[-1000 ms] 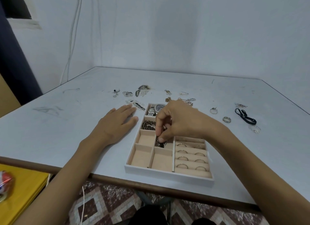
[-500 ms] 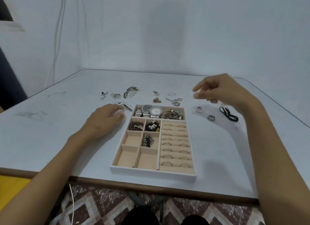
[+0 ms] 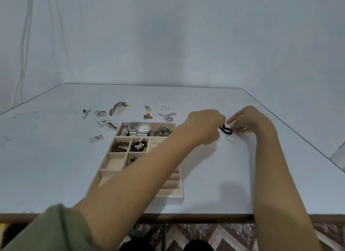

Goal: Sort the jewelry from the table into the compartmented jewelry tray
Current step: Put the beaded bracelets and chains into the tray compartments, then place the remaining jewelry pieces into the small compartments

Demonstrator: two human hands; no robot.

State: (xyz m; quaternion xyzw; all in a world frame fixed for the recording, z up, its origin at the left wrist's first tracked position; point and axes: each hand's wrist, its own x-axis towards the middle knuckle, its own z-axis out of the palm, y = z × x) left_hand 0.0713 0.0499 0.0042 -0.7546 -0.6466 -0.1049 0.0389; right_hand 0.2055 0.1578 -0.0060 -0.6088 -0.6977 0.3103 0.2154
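Note:
The beige compartmented jewelry tray (image 3: 169, 198) lies at the table's near middle. It holds two watches (image 3: 140, 128), bangles (image 3: 162, 132), beaded pieces (image 3: 138, 146) and a small chain (image 3: 131, 159). My left forearm crosses over the tray's right half and hides its ring rows. To the right of the tray, my left hand (image 3: 206, 127) is closed at the near-left end of a black band (image 3: 226, 130) on the table. My right hand (image 3: 249, 120) pinches the band's far-right end. A pale, clear ring-like piece (image 3: 230, 138) lies just in front of the band.
Loose jewelry is scattered behind and left of the tray: a leaf-shaped piece (image 3: 119, 106), a silver cluster (image 3: 100, 112), an amber piece (image 3: 148, 116), thin chains (image 3: 168, 114) and a small packet (image 3: 96, 138). The table's right edge (image 3: 308, 144) runs close behind my right hand.
My left hand left the table beside the tray and reached across it to the right. My right hand dropped from the air onto the black band. The view shifted right.

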